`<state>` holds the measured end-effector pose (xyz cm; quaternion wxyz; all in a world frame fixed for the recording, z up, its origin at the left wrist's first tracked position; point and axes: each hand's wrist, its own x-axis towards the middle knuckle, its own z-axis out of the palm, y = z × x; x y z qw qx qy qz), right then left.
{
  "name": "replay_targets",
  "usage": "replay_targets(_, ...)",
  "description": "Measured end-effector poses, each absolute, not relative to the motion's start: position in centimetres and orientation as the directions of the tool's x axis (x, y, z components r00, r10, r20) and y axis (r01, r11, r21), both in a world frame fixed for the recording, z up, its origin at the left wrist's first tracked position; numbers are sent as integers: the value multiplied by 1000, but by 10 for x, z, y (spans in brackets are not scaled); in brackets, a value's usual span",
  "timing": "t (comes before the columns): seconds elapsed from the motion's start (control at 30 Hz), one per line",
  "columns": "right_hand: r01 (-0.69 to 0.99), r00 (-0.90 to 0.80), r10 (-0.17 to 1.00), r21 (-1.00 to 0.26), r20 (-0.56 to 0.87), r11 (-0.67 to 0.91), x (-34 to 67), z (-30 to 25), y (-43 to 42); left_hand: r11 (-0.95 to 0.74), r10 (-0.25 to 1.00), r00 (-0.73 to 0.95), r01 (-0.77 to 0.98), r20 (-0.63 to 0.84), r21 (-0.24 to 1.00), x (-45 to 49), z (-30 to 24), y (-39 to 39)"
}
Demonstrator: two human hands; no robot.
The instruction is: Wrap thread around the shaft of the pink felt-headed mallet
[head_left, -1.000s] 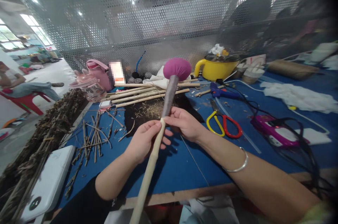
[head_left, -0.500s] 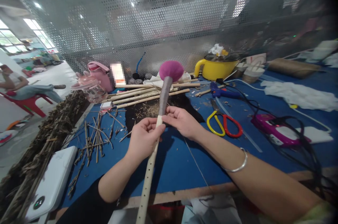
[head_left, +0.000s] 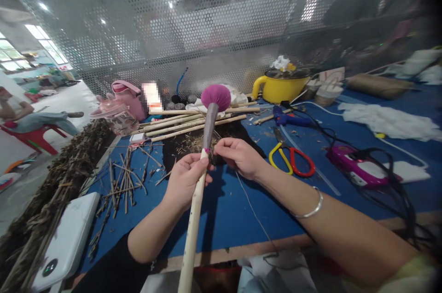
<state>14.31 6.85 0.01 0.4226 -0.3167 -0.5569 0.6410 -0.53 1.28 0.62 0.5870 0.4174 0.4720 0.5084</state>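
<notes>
A pale wooden stick (head_left: 192,233) with a row of small holes slants up from the front edge. My left hand (head_left: 184,178) is closed around it, thumb on top, just below a grey thread-wrapped section (head_left: 210,125). A bit of purple shows at the lower end of that wrap. At the stick's top sits a round purple fabric head (head_left: 216,96). To the right, my right hand (head_left: 240,157) pinches thin grey thread (head_left: 251,205), slightly apart from the stick. The thread trails from under this hand toward the table's front edge.
Scissors (head_left: 291,159) with yellow and red handles lie right of my hands, near a blue glue gun (head_left: 290,117). Behind are more pale sticks (head_left: 193,123) and a yellow pot (head_left: 286,88). Twigs (head_left: 120,182) and a white power bank (head_left: 67,238) lie left.
My right hand has moved off the stick, slightly to the right. The stick has turned, so its holes face more to the side, and its purple head has shifted left.
</notes>
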Motion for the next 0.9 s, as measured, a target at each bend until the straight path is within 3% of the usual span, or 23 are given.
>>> replay_targets(0.2, -252, -558, 828, -962, 53, -109, 141, -2, 71, 134, 984, 145, -252, -100, 958, -7, 16, 8)
replay_targets(0.33, -283, -591, 802, -952, 79, -115, 142, -3, 73, 305, 921, 321, -243, -220, 921, -11, 11, 15)
replay_targets(0.4, -263, -539, 840, -960, 60, -100, 140, -5, 73, 318, 925, 272, -167, -266, 933, -10, 7, 17)
replay_targets(0.5, -241, -443, 896, -967, 32, -85, 137, -5, 72, 73, 996, 35, 109, -77, 991, -6, 4, 13)
replay_targets(0.57, -240, -416, 909, -967, 23, -85, 136, -3, 71, -108, 989, -64, 330, 137, 938, -2, 5, 10)
replay_targets(0.63, -237, -412, 911, -968, 21, -85, 135, -2, 70, -185, 963, -89, 468, 254, 864, -1, 6, 7)
replay_targets(0.77, -210, -398, 917, -976, 30, -59, 135, -1, 69, -221, 956, -51, 525, 290, 822, -2, 7, 7)
replay_targets(0.9, -205, -412, 907, -979, 86, -1, 135, -3, 70, -217, 960, -64, 444, 272, 869, -3, 9, 6)
